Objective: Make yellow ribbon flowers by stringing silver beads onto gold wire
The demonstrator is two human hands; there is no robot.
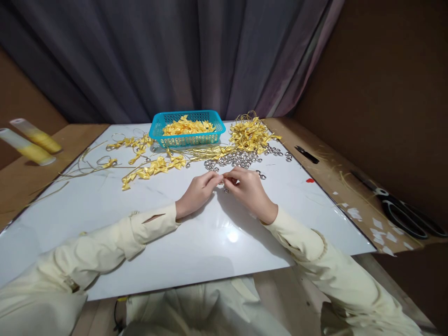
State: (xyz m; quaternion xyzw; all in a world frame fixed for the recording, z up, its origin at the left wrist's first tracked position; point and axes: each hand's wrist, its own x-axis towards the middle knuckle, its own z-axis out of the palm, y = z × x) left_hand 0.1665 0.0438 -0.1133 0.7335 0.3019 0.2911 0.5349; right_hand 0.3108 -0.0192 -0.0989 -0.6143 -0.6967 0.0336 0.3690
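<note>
My left hand [199,192] and my right hand [249,190] meet fingertip to fingertip above the white board, both closed in a pinch. What they hold between them is too small and too covered to make out. Just beyond the fingers lies a spread of small silvery oval pieces [241,159], with a stray one [226,190] right below the fingertips. Yellow ribbon bows [154,170] lie in a row left of my hands. Gold cords [206,153] stretch behind them toward a heap of yellow bows with cord loops [250,133].
A turquoise basket [189,140] of yellow bows stands at the back, before a grey curtain [182,56]. Two spools of yellow ribbon [37,148] are at far left. On the right lie black snips [306,154], large scissors [402,212], paper scraps [378,228] and a red piece [310,180].
</note>
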